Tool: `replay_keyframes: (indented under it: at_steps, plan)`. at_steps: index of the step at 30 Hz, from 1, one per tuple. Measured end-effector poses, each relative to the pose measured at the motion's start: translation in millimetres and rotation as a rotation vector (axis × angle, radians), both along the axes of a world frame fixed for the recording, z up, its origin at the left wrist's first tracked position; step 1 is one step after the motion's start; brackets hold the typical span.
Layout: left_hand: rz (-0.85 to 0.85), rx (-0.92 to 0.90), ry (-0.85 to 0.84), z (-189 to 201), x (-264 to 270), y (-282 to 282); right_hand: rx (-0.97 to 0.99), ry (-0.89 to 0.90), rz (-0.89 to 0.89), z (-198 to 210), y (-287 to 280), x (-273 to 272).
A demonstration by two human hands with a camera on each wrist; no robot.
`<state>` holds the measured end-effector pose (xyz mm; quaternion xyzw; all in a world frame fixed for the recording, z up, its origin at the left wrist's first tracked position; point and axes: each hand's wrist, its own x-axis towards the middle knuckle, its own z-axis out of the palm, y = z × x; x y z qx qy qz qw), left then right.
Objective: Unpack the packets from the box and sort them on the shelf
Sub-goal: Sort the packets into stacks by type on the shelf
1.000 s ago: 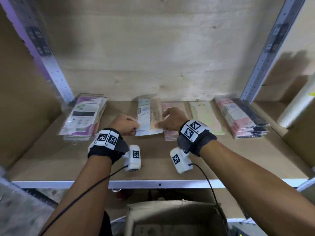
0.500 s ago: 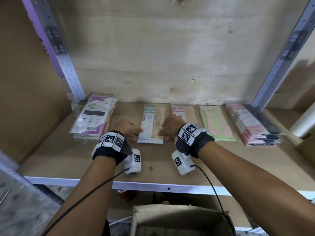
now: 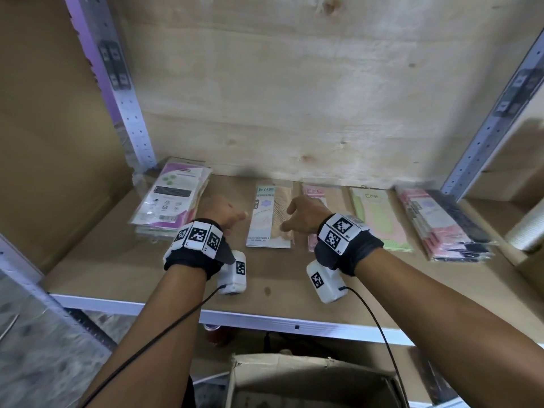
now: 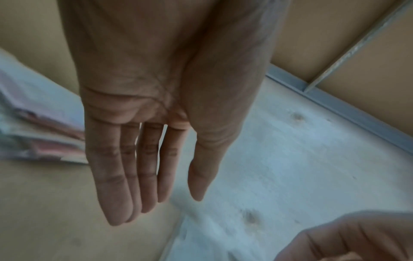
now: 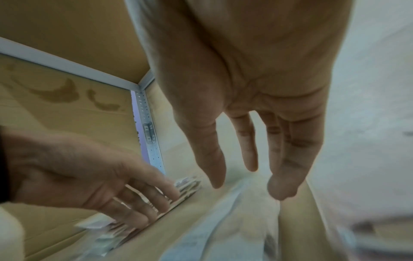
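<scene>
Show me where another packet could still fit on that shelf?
Bare board lies between the left stack and the beige packet, and along the shelf's front edge. The right side is crowded: pink packet, green packet, right stack.

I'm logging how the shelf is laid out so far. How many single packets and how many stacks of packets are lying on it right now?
Single packets: 3, namely the teal-headed packet, the pink-headed packet and the green packet.
Stacks of packets: 2, namely the left stack and the right stack.
Total: 5 groups on the shelf.
</scene>
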<state>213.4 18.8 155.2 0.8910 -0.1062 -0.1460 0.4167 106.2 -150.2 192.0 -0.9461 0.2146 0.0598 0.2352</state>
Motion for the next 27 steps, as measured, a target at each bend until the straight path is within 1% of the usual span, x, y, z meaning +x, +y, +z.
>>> replay_keyframes:
  at_steps: [2,4,7,10,12,14,16,20,22,25,27]
  plan:
    - [0.027,-0.074,-0.042,9.4,5.3,11.8,-0.065,-0.073,0.024,5.1,-2.9,5.0]
    - [0.068,-0.158,-0.052,16.8,9.6,24.3,-0.048,-0.134,0.041,6.4,-3.0,13.5]
    - [0.114,-0.229,-0.064,24.9,13.6,47.2,0.135,-0.154,0.050,0.9,8.2,27.9]
    - [0.148,-0.190,-0.152,34.9,15.8,74.1,0.249,-0.166,0.058,-2.4,31.8,46.1]
    - [0.184,-0.135,-0.207,39.7,17.1,91.2,0.282,-0.231,0.055,-1.0,49.2,62.0]
    - [0.218,-0.095,-0.225,40.9,19.9,105.8,0.313,-0.290,0.060,1.5,67.1,79.2]
    - [0.235,-0.065,-0.200,39.9,22.5,117.8,0.343,-0.301,0.063,2.6,86.5,95.6]
    - [0.277,-0.057,-0.133,36.2,26.6,135.8,0.501,-0.227,0.039,-8.1,125.5,124.5]
    - [0.284,-0.052,-0.110,34.8,27.8,143.5,0.463,-0.239,0.066,-17.3,142.5,133.8]
    - [0.269,-0.028,-0.118,34.7,26.2,152.9,0.462,-0.222,0.167,-33.0,155.4,140.9]
    - [0.264,-0.002,-0.142,32.8,27.9,159.4,0.483,-0.181,0.155,-38.6,153.8,141.1]
